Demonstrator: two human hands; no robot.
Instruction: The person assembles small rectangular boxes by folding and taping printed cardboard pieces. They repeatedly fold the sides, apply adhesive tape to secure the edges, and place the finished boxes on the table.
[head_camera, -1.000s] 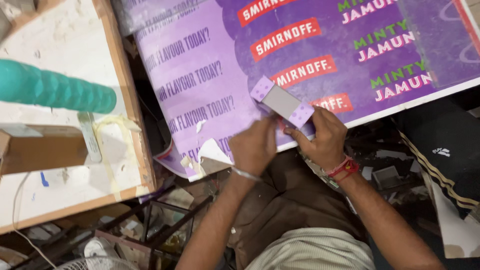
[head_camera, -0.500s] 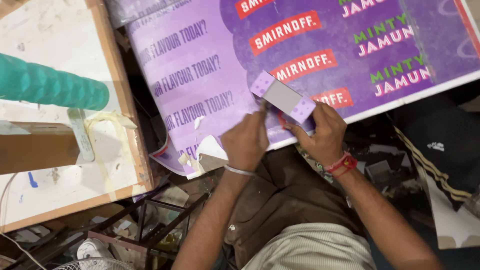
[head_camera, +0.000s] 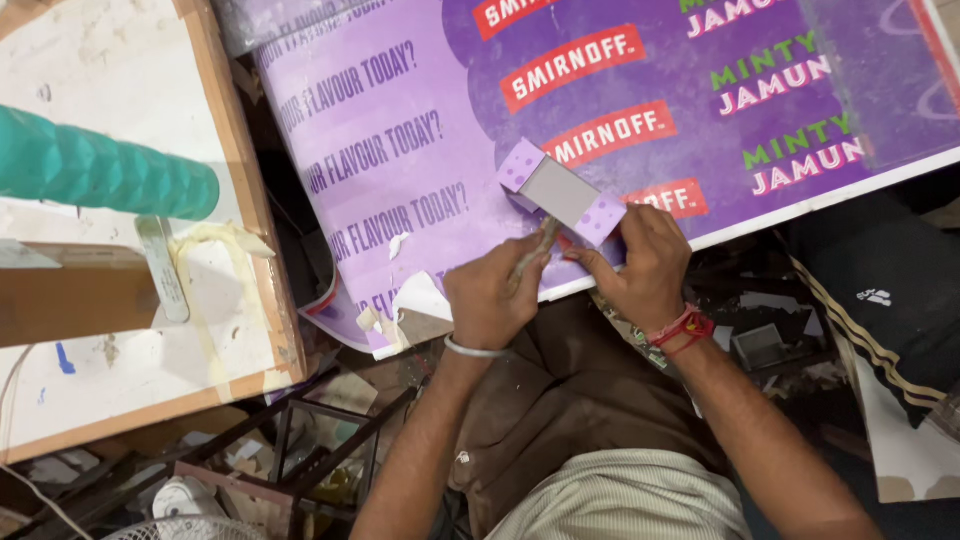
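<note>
Since a moment ago we've tilted the purple-and-grey card piece (head_camera: 560, 190) flatter, right hand (head_camera: 640, 265) still pinching its end, left hand (head_camera: 495, 295) clenched on what seems a thin tool (head_camera: 535, 250).

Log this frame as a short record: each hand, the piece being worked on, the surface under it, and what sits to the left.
left hand: presses a thin tool to the piece's near edge
right hand: grips the piece's right end
piece: small grey card strip with purple dotted ends
surface: large purple printed board, near corner torn
left side: teal ribbed cylinder on a white wood-edged board
</note>
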